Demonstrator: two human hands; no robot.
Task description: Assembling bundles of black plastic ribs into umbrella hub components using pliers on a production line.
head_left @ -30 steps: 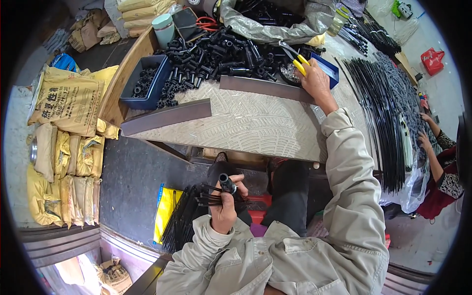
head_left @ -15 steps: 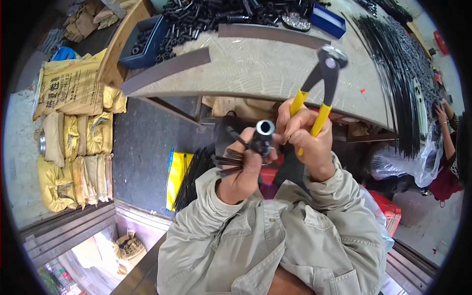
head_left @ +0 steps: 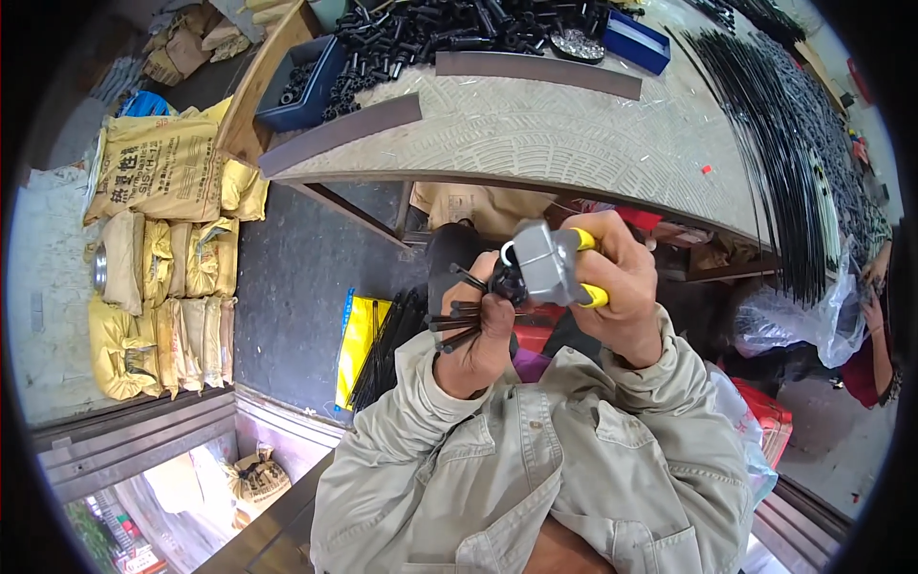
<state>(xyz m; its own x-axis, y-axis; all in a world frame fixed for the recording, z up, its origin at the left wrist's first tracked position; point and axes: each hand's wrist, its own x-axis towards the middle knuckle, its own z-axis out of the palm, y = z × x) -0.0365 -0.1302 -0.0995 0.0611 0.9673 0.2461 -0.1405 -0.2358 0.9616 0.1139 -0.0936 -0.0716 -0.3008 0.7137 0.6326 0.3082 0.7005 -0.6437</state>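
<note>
My left hand [head_left: 478,359] is closed around a dark tubular fitting [head_left: 507,284] with a pale ring at its upper end. Several thin black strips [head_left: 457,316] stick out leftward from the same grip. In my right hand [head_left: 622,287] are end-cutting pincers [head_left: 545,266] with yellow handles, the fingers wrapped round the grips. Their broad metal head points left toward the fitting and hides part of it. Whether the jaws touch the fitting or a strip, I cannot tell.
Ahead stands a workbench [head_left: 535,124] with a heap of black tubular parts [head_left: 421,38], blue bins [head_left: 636,43] and metal strips [head_left: 535,75]. Long black rods [head_left: 765,143] overhang its right side. Sacks [head_left: 158,172] are stacked at left. Another person's arm [head_left: 875,325] shows at far right.
The pincers have swung down from pointing up over the bench to the fitting in my left hand. My right hand has shifted its grip on the handles. The view has moved slightly.
</note>
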